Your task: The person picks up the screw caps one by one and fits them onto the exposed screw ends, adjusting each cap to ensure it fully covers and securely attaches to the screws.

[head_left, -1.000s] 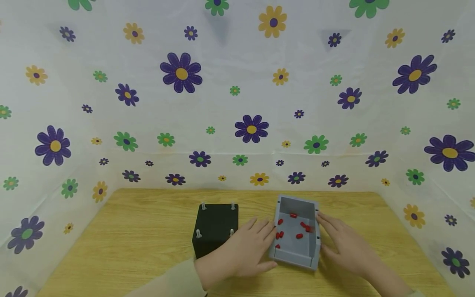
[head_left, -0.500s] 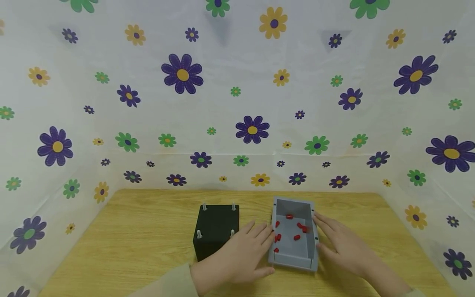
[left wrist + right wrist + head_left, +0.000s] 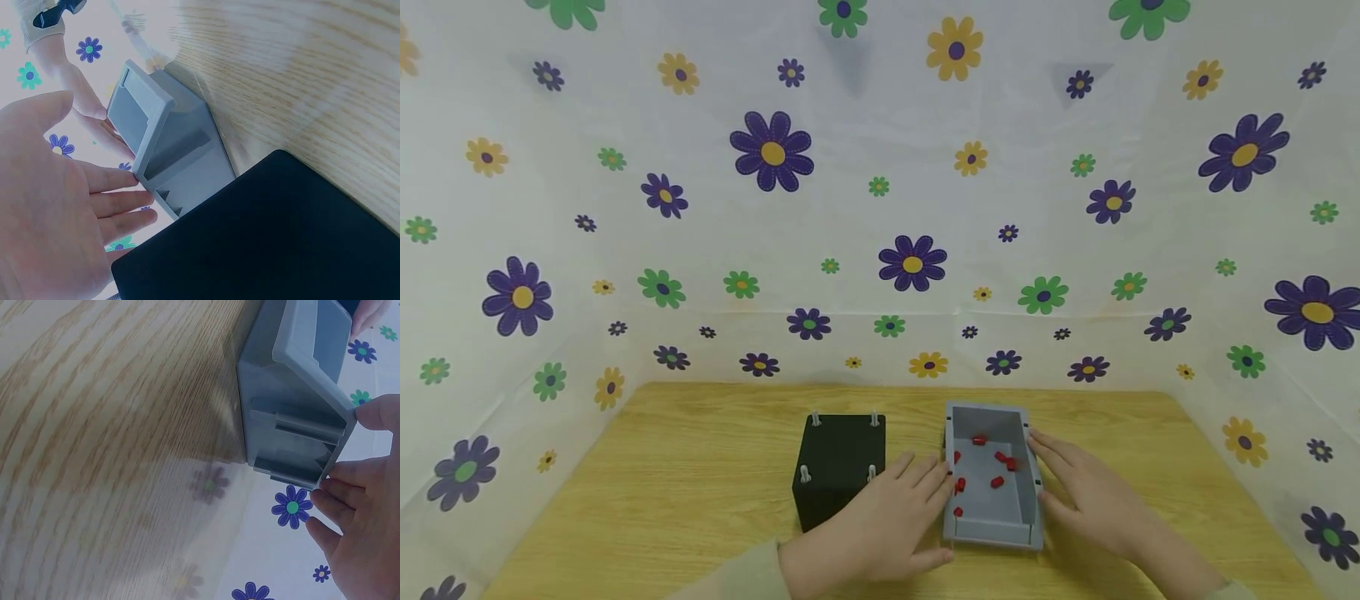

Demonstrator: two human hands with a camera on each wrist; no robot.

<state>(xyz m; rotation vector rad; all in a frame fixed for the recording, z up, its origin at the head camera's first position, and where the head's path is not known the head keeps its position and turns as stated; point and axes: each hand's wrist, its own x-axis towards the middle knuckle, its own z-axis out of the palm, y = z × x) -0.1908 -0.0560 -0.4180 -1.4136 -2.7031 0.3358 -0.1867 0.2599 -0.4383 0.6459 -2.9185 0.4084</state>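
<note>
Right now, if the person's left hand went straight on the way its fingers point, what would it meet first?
The left hand would meet the grey bin, at its left side; the fingers seem to touch its rim, though exact contact is unclear.

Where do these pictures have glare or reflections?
Left wrist view: whitish glare washes over the table near the gray bin; right wrist view: the glossy table faintly mirrors the flowered backdrop; head view: dimmer, fairly even light, no strong glare.

Flowered sheeting [image 3: 842, 221] encloses the table [image 3: 685, 467], booth-like.
</note>
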